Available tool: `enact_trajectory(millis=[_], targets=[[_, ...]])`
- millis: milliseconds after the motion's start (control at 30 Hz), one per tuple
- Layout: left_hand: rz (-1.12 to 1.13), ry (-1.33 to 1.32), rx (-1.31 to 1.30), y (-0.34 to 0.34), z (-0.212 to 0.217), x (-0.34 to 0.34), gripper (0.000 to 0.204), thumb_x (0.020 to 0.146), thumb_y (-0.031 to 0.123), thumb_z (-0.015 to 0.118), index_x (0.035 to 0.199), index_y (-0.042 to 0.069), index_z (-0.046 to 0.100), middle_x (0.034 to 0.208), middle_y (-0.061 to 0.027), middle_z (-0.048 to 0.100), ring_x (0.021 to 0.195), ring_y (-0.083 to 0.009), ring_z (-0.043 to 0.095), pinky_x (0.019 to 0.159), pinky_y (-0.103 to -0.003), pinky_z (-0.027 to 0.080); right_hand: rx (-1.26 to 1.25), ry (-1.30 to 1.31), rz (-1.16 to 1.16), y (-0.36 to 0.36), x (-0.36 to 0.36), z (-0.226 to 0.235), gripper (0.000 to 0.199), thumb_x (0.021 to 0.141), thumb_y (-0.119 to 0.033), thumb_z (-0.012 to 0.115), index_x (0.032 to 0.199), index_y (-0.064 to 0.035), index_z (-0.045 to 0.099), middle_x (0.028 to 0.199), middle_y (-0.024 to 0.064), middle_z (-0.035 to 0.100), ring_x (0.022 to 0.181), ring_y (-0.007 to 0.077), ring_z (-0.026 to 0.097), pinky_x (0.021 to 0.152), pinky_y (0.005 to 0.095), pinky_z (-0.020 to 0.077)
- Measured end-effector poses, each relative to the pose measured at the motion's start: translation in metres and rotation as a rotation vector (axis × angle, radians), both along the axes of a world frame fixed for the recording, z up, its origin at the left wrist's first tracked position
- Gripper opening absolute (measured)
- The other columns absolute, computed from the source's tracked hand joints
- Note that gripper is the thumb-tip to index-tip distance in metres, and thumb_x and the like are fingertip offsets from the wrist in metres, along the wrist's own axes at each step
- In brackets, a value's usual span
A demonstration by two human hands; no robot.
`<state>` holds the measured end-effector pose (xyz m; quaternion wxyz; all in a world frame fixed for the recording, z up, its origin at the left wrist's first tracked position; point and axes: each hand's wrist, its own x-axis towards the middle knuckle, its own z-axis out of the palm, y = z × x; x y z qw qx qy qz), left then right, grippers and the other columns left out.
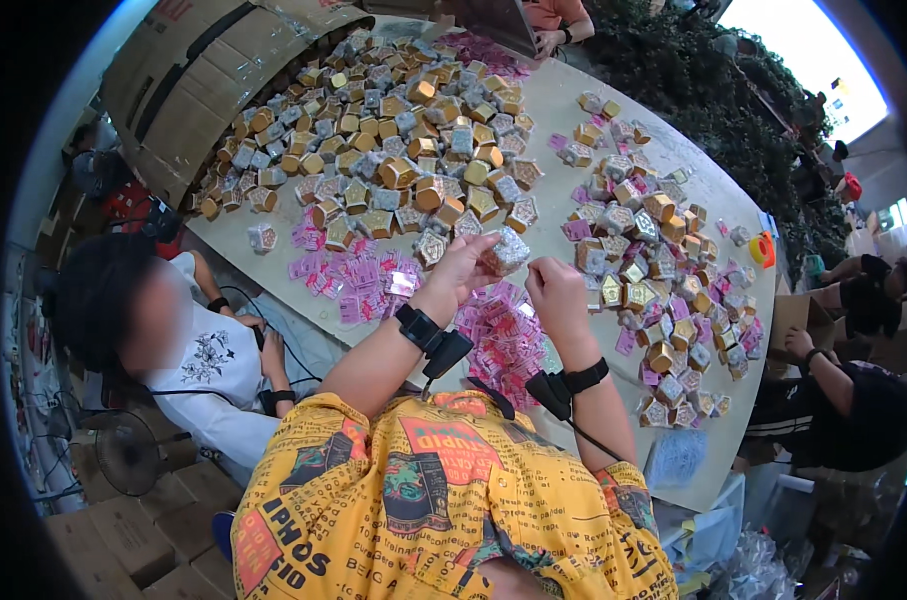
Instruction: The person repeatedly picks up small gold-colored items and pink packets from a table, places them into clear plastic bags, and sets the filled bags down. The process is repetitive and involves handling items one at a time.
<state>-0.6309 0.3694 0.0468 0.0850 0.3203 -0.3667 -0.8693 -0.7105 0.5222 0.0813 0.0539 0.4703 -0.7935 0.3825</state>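
My left hand (461, 266) grips a small faceted gold box (508, 252) whose glittery silver side faces up, above the table's near part. Just right of it is my right hand (558, 294), its fingers curled closed and apart from the box. Whatever those fingers hold, if anything, is hidden. Below and between my hands lies a heap of small pink packets (509, 345). More pink packets (344, 280) spread to the left of my left forearm. Dark bands with small black devices sit on both my wrists.
A big pile of gold and silver boxes (404, 170) covers the table's (584, 385) far left, beside an open cardboard carton (199, 90). More boxes mixed with pink packets (664, 260) lie right, near an orange tape roll (763, 249). A person (214, 360) sits close on my left; others work around.
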Motion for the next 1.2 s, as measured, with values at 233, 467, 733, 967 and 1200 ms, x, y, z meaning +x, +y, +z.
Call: enact_trajectory(millis=[233, 467, 733, 967, 1200], targets=[[0.059, -0.037, -0.073, 0.008, 0.001, 0.001, 0.033, 0.082, 0.026, 0.068, 0.103, 0.011, 0.047, 0.087, -0.0056, 0.059, 0.075, -0.0172, 0.062, 0.064, -0.034, 0.054, 0.104, 0.025, -0.021, 0.005, 0.005, 0.003, 0.005, 0.075, -0.005, 0.06, 0.077, -0.0004, 0.059, 0.071, 0.0166, 0.059, 0.066, 0.0344, 0.058, 0.061, 0.0409, 0.0463], [0.156, -0.045, -0.286, 0.019, 0.006, 0.006, 0.055, 0.076, 0.02, 0.073, 0.115, 0.003, 0.038, 0.094, -0.0101, 0.06, 0.073, -0.0172, 0.064, 0.058, -0.03, 0.054, 0.133, 0.201, -0.022, 0.009, 0.011, 0.002, 0.01, 0.074, -0.008, 0.06, 0.07, -0.003, 0.054, 0.071, 0.013, 0.057, 0.064, 0.0332, 0.059, 0.059, 0.0415, 0.049], [0.204, -0.029, -0.343, 0.027, 0.006, 0.01, 0.053, 0.077, 0.016, 0.073, 0.115, 0.003, 0.038, 0.09, -0.0095, 0.059, 0.072, -0.0149, 0.063, 0.052, -0.027, 0.052, 0.201, 0.289, -0.052, 0.013, 0.012, -0.002, 0.01, 0.075, -0.008, 0.06, 0.069, -0.0042, 0.053, 0.069, 0.0113, 0.055, 0.063, 0.0303, 0.06, 0.056, 0.0386, 0.0497], [0.209, -0.021, -0.359, 0.027, 0.005, 0.012, 0.053, 0.077, 0.016, 0.074, 0.114, 0.003, 0.039, 0.09, -0.01, 0.059, 0.073, -0.015, 0.063, 0.055, -0.028, 0.054, 0.178, 0.286, -0.013, 0.011, 0.017, 0.004, 0.01, 0.075, -0.007, 0.059, 0.069, -0.0042, 0.052, 0.068, 0.0113, 0.054, 0.062, 0.0304, 0.059, 0.057, 0.0387, 0.0497], [0.216, 0.035, -0.533, 0.03, -0.004, 0.012, 0.054, 0.078, 0.014, 0.072, 0.116, 0.001, 0.037, 0.089, -0.0103, 0.06, 0.073, -0.0148, 0.062, 0.055, -0.027, 0.053, 0.184, 0.197, -0.016, 0.011, 0.017, 0.003, 0.009, 0.075, -0.007, 0.058, 0.069, -0.0015, 0.055, 0.069, 0.0152, 0.057, 0.064, 0.0347, 0.059, 0.058, 0.0406, 0.0496]])
